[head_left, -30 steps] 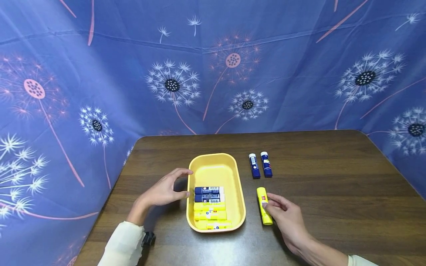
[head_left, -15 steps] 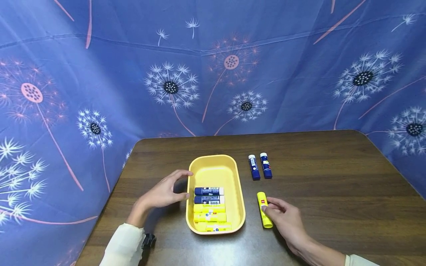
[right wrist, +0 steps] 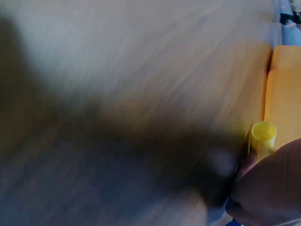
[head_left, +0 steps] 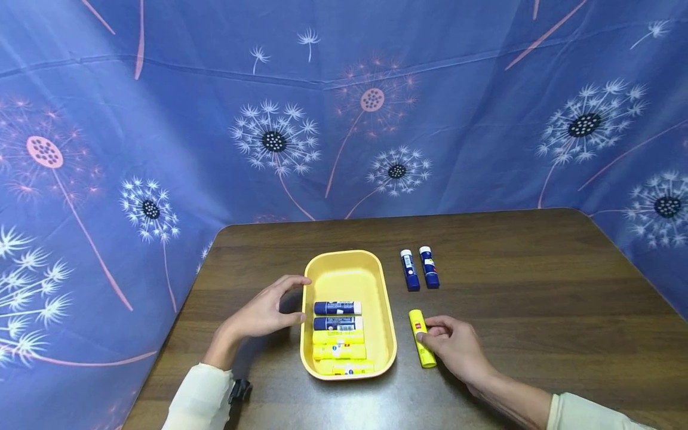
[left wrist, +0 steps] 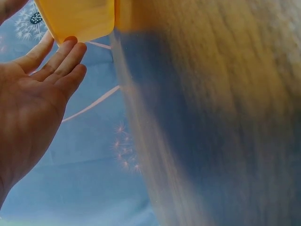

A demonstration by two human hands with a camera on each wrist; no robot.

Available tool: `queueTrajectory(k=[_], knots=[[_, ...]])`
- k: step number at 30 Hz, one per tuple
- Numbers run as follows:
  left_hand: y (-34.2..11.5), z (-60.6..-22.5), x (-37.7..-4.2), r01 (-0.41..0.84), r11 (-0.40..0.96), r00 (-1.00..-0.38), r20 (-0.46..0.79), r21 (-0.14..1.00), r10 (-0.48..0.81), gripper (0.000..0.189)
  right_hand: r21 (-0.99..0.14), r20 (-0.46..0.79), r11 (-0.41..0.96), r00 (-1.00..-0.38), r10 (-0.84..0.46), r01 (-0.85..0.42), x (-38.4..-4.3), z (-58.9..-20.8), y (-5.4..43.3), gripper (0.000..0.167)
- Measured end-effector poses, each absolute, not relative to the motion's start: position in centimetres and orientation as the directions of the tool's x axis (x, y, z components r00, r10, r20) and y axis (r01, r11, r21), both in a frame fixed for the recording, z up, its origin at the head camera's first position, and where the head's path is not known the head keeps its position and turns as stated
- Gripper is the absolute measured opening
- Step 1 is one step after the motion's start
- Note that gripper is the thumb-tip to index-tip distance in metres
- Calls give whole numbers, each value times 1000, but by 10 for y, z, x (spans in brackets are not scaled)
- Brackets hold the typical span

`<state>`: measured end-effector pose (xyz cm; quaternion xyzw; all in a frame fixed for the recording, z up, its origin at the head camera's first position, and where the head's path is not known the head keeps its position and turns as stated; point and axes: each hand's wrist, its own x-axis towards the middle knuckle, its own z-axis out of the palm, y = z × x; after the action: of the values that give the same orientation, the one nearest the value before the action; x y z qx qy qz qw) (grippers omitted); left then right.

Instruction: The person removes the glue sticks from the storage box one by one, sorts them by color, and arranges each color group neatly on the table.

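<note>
My right hand (head_left: 457,349) pinches a yellow glue stick (head_left: 421,339) between thumb and fingers, to the right of the yellow tray (head_left: 388,298). In the right wrist view the round end of this glue stick (right wrist: 263,133) shows beside the hand. My left hand (head_left: 263,309) is at the tray's left side, thumb and fingers spread apart with the tips at the rim. The left wrist view shows its fingers fairly straight against the outer wall of the tray (left wrist: 84,19). Inside the tray lie two blue glue sticks (head_left: 337,308) above several yellow glue sticks (head_left: 340,351).
Two more blue glue sticks with white caps, a left one (head_left: 409,272) and a right one (head_left: 429,269), lie side by side behind my right hand. The brown wooden table (head_left: 516,269) ends at a blue dandelion-print cloth (head_left: 462,173).
The right hand has shifted slightly left with the yellow glue stick, nearer the tray. The upper blue glue stick in the tray now lies a little apart from the lower one. The left hand stays put.
</note>
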<state>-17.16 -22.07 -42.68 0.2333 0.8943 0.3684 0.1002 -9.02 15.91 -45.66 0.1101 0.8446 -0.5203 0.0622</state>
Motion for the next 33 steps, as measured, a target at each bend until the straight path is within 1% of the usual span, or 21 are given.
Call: queueTrajectory(k=[3,7,11,14,17,20,22,24,28,31,33], knots=[[-221,-426,-171,331,620,-875,-14,711,484,68,-846,-201,484,-974,101,224,-94,-456,160,40],[-221,-426,-170,332,624,-876,-13,707,481,67,-842,-202,494,-976,85,218,-96,-455,161,42],[-218,-426,-170,334,628,-875,-16,703,483,67,-841,-275,467,-959,64,272,-97,-450,166,48],[-216,-427,-170,339,626,-869,-21,703,494,67,-845,-313,453,-950,12,284,-101,-441,175,55],[-216,-426,-170,350,623,-863,-17,700,504,66,-868,-251,458,-966,-65,194,-109,-425,184,58],[-217,-424,-171,350,624,-866,-14,699,501,66,-894,-133,444,-980,-145,55,-123,-405,188,55],[-218,-422,-171,344,628,-869,-17,698,494,66,-908,-55,416,-974,-221,-43,-134,-393,187,53],[-219,-422,-170,335,636,-872,-26,695,488,66,-923,-2,364,-949,-316,-120,-145,-385,181,53],[-219,-423,-169,322,641,-875,-39,696,482,67,-942,40,266,-855,-518,-205,-163,-378,159,56],[-219,-424,-168,329,635,-874,-30,699,486,67,-944,34,241,-796,-605,-224,-172,-376,135,55],[-218,-423,-169,327,635,-874,-31,700,484,66,-944,16,244,-768,-640,-223,-178,-376,119,54]])
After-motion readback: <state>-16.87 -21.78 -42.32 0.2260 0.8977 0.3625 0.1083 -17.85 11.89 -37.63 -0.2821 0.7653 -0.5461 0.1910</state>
